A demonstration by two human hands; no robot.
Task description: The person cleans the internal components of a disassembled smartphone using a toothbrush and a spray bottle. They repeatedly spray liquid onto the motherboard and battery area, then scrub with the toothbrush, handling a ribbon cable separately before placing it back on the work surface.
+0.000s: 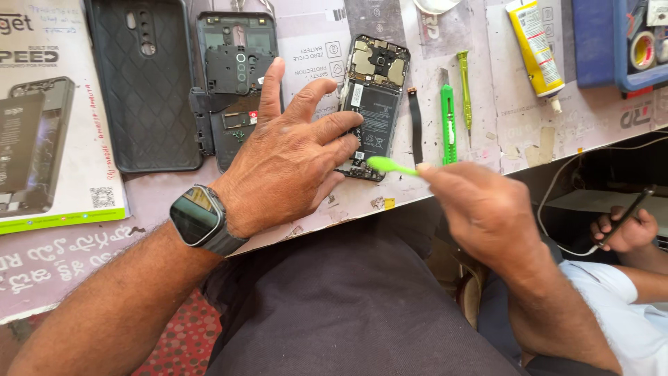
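Note:
An opened phone lies back-up on the worktable, its battery and circuit boards bare. My left hand rests flat beside it, fingertips pressing its left edge, a dark watch on the wrist. My right hand pinches a light green plastic pry tool, whose flat tip sits at the phone's lower right corner.
A black phone case and a dark inner frame lie at left, a printed box further left. A black flex strip, green tools and a yellow glue tube lie right. Another person's hand holds a phone at lower right.

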